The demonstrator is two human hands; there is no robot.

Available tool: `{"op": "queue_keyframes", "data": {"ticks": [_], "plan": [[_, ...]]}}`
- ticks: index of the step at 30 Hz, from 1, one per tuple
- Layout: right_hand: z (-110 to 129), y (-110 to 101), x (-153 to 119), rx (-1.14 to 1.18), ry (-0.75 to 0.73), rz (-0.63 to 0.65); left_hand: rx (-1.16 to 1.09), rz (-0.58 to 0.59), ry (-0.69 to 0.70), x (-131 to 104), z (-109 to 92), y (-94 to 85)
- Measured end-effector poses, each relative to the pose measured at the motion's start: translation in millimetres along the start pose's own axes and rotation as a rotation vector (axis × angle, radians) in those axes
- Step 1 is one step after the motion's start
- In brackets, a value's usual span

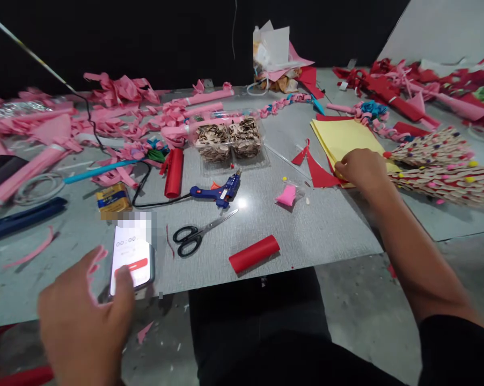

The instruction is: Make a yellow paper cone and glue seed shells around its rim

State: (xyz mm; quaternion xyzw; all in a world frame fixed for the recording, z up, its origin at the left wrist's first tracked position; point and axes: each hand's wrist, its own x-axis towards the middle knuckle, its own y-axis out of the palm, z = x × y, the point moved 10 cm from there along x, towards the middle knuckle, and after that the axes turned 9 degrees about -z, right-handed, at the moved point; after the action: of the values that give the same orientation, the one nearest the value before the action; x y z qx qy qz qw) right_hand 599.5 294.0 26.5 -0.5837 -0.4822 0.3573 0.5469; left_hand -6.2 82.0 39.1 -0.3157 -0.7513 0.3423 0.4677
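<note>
Extending over the near-left edge of the table (210,236), the left hand (79,316) is partly open, with the thumb and fingers apart. Its thumb is over the lower screen of the lit phone (134,249); whether it presses the screen cannot be determined. The right hand (363,167) has its fingers curled at the near corner of the yellow paper (346,136); whether it grips the sheets cannot be determined.

Beyond the phone is a gold and blue packet (113,199). To the phone's right are the black-handled scissors (204,231), blades directed away to the right, and a red roll (254,254) near the front edge. Behind the scissors is a blue glue gun (218,190) with a black cable.

Left of the right hand are red paper pieces (321,174) and a small pink packet (287,195). To its right are two spiky decorations (435,147). Farther back are a clear container (229,140) of thin wooden pieces and pink paper strips (121,91).
</note>
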Motion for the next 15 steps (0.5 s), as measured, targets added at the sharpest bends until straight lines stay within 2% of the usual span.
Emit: {"op": "queue_keyframes", "data": {"ticks": [2,5,10,15], "plan": [[1.9,-0.2,-0.7,0.009,0.010,0.008,0.057,0.043,-0.027,1.1,-12.8,10.5],[3.5,-1.1,-1.9,0.010,0.020,0.010,0.133,0.096,-0.122,-2.4,-18.0,19.8],[2.0,-8.5,-3.2,0.003,0.023,-0.030,0.169,0.178,-0.227,-6.9,-8.4,21.1],[0.1,-14.0,-3.8,0.028,0.018,-0.053,0.113,0.240,-0.271,-1.0,7.6,20.7]]}}
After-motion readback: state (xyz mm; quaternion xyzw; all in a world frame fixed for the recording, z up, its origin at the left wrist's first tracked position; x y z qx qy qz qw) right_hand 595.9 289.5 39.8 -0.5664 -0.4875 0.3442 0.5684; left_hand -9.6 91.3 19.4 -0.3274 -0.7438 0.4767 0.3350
